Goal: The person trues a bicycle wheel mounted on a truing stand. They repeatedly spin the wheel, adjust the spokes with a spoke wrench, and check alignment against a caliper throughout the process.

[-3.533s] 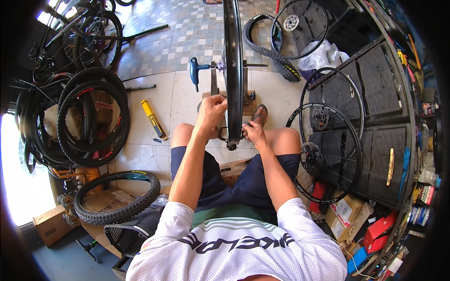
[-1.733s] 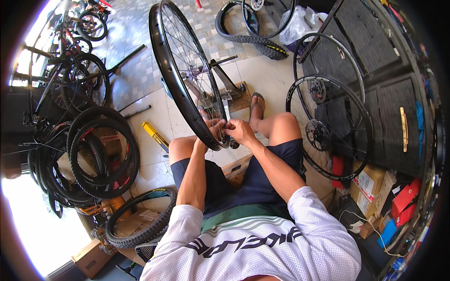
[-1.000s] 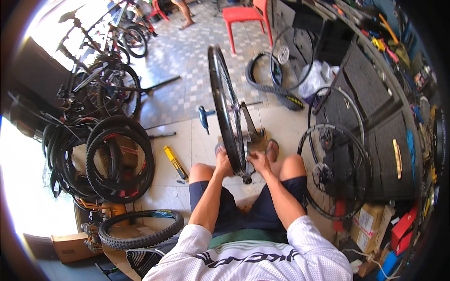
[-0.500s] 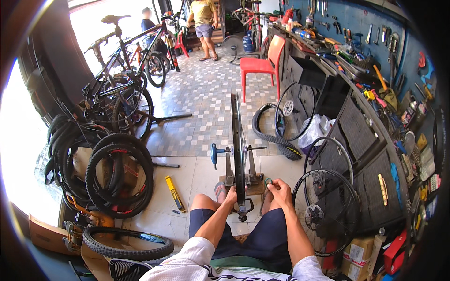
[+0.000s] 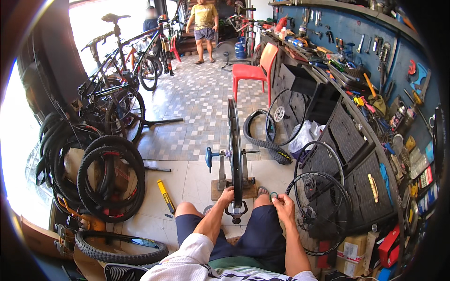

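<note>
A bare black bicycle wheel [image 5: 237,164] stands upright, edge-on to me, in a truing stand [image 5: 251,181] on a wooden base between my feet. A blue-handled lever [image 5: 209,157] sticks out at the stand's left. My left hand [image 5: 228,194] is closed on the lower near part of the rim from its left side; some fingertips are hidden. To the right of the wheel, above my right knee and apart from the rim, my right hand [image 5: 284,207] pinches a small round green spoke wrench [image 5: 274,195].
Tyres [image 5: 110,178] are piled at the left below parked bicycles [image 5: 119,70]. A yellow box [image 5: 166,194] lies on the floor. At right, loose wheels [image 5: 318,213] lean against the tool-covered bench [image 5: 344,89]. A red chair [image 5: 251,71] stands ahead; a person [image 5: 203,28] is beyond.
My right hand, still holding the green spoke wrench, has drawn away from the wheel to the right. My left hand stays at the rim. The view has shifted, and the far person has turned around.
</note>
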{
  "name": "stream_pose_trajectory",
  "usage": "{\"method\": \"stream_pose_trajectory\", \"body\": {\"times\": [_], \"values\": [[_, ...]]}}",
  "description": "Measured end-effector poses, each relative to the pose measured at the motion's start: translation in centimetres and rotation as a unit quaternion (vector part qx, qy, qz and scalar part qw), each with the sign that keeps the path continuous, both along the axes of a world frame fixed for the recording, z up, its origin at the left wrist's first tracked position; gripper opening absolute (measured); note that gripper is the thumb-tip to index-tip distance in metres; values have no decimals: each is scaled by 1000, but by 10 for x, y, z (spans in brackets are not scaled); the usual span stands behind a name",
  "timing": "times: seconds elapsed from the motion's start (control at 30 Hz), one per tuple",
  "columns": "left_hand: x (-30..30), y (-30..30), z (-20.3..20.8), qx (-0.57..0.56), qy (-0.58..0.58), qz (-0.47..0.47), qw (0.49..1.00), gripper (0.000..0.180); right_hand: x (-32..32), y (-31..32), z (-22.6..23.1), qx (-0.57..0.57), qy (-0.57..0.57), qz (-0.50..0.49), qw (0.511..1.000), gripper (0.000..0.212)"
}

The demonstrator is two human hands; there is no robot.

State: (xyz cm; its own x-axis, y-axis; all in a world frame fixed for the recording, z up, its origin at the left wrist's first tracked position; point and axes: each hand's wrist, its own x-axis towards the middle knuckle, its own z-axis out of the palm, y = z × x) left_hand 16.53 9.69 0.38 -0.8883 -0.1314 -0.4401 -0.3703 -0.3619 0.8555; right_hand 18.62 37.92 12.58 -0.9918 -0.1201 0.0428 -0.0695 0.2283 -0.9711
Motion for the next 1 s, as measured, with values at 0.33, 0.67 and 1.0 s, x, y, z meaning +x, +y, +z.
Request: {"method": "stream_pose_trajectory", "body": {"times": [0.33, 0.67, 1.0], "values": [[5, -24, 103, -58, 131, 234, 962, 45, -4, -21, 20, -52, 25, 21, 998, 17], [-3, 22, 220, -468, 265, 208, 817, 65, 15, -35, 28, -99, 30, 5, 995, 17], [-9, -63, 218, -554, 281, 253, 742, 26, 20, 32, 7, -98, 10, -62, 993, 18]]}}
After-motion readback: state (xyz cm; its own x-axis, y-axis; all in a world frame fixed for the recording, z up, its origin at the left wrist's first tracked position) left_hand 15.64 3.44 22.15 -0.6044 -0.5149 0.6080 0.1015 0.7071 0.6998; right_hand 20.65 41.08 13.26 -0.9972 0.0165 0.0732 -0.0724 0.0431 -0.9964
